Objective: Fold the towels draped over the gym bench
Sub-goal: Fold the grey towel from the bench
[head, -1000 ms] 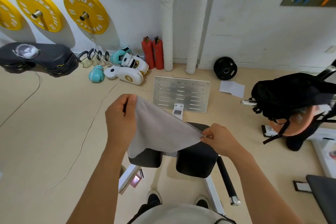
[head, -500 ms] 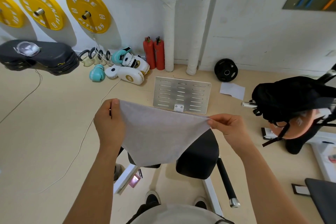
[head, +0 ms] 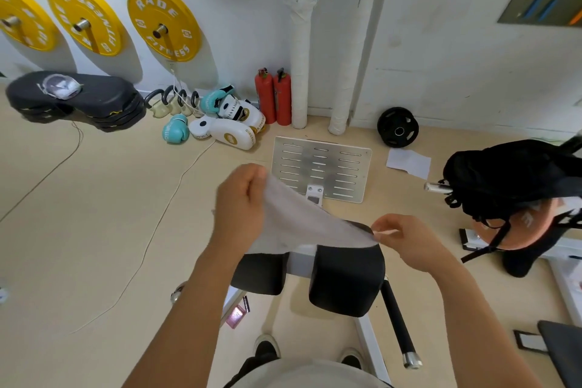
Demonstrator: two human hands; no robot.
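Fingers (head: 256, 178) of the left hand (head: 241, 201) curled round one corner of the grey towel (head: 299, 224), raised high; right hand (head: 406, 238) pinching the opposite corner lower down — cloth stretched taut between them, sloping down to the right. Held in the air above the black padded bench (head: 345, 280) — lower edge hanging near its pads. Beyond, a slotted metal plate (head: 321, 167) on the floor.

One head-worn wide-angle view, looking forward and steeply down from above the person's own arms, close over the black bench pads (head: 345, 277) just ahead, floor spreading beyond, white wall (head: 441, 41) at the far edge, shoes at the near edge.
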